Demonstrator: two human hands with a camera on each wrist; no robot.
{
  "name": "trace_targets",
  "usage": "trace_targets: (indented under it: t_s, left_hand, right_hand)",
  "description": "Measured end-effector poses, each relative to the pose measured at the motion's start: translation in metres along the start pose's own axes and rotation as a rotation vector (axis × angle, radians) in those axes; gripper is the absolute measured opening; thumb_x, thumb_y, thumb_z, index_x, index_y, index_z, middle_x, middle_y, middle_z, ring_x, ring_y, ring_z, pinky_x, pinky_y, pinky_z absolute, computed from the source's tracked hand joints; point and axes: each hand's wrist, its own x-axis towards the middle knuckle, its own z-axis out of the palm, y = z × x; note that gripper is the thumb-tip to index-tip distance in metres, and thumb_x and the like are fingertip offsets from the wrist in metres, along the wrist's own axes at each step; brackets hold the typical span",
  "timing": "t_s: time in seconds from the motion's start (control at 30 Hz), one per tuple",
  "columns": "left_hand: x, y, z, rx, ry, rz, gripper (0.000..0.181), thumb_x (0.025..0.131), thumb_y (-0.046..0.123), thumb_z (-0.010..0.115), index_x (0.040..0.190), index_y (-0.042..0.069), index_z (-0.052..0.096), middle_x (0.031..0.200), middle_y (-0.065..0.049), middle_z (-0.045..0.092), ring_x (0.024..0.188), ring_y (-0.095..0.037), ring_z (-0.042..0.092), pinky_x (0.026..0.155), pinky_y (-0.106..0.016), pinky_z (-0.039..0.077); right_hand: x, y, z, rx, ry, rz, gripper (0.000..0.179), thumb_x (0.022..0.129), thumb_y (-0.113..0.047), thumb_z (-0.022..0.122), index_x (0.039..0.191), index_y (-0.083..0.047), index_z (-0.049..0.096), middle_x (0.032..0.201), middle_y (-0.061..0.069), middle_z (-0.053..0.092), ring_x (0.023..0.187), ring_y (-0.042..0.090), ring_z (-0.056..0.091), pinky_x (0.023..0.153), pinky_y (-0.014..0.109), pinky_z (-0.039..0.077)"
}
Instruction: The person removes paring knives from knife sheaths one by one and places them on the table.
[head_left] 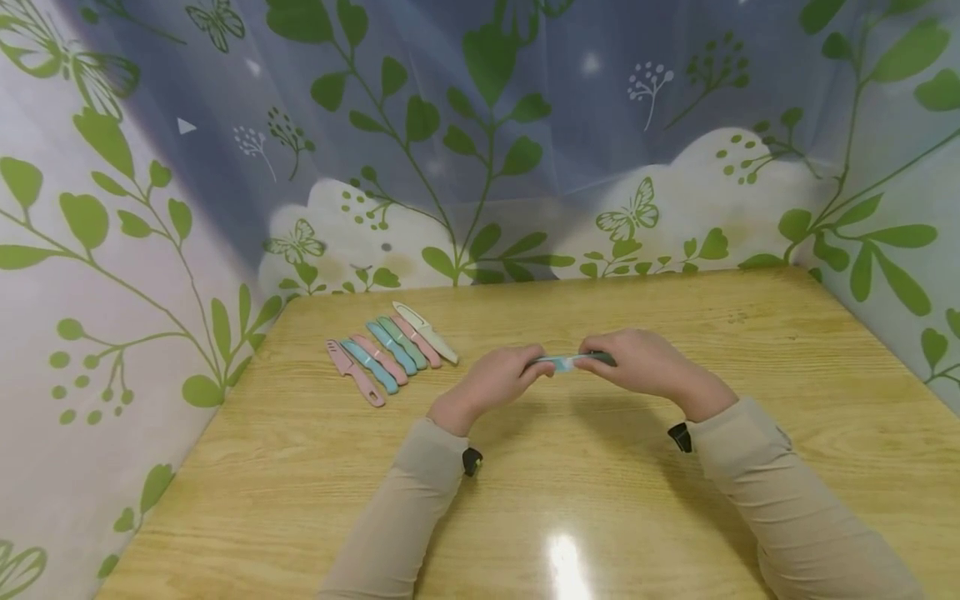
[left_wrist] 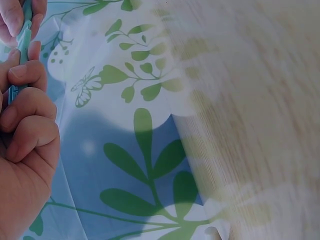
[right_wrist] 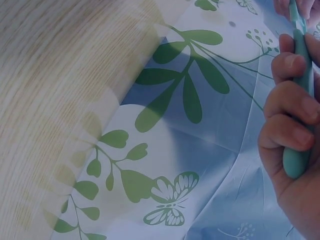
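A small knife with a teal-green handle (right_wrist: 296,162) is held level between the two hands, above the wooden table. My right hand (head_left: 645,362) grips that handle, fingers wrapped along it in the right wrist view. At the other end, my left hand (head_left: 491,383) pinches the knife's light blue blade end (head_left: 564,363) between thumb and fingers. The left wrist view shows its curled fingers around a slim turquoise part (left_wrist: 23,42). Much of the blade end is hidden by the left fingers, so I cannot tell whether a cover is on it.
Left of the hands, a slanted row of several pink, blue and green knives (head_left: 392,346) lies on the wooden table (head_left: 562,467). A cream knife-shaped piece (head_left: 426,332) tops the row, and a slotted pink tool (head_left: 356,375) ends it. Leaf-patterned cloth (head_left: 480,208) walls the back and sides.
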Motion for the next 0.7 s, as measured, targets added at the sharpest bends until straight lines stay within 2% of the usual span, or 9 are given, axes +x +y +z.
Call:
trace_targets:
  t_s: [0.2,0.7]
  left_hand:
    - [-0.0009,0.0010,-0.0009,-0.001,0.003,0.003,0.028,0.103,0.030,0.045,0.107,0.010,0.063,0.097,-0.010,0.069,0.066,-0.012,0.047,0.065,-0.025,0.040]
    - [-0.0009,0.0000,-0.0017,-0.003,-0.011,-0.002,0.028,0.104,0.030,0.044,0.107,0.009,0.061,0.093,-0.012,0.067,0.062,-0.012,0.041,0.061,-0.023,0.037]
  right_hand:
    - [-0.0002,-0.0003,-0.0008,-0.007,0.002,0.004,0.024,0.100,-0.033,0.054,0.099,-0.014,0.068,0.076,-0.005,0.064,0.055,0.006,0.044,0.056,0.026,0.038]
    - [-0.0005,-0.0002,-0.0010,-0.006,0.008,0.000,0.022,0.099,-0.030,0.056,0.100,-0.012,0.069,0.077,-0.002,0.065,0.054,0.006,0.043,0.055,0.026,0.037]
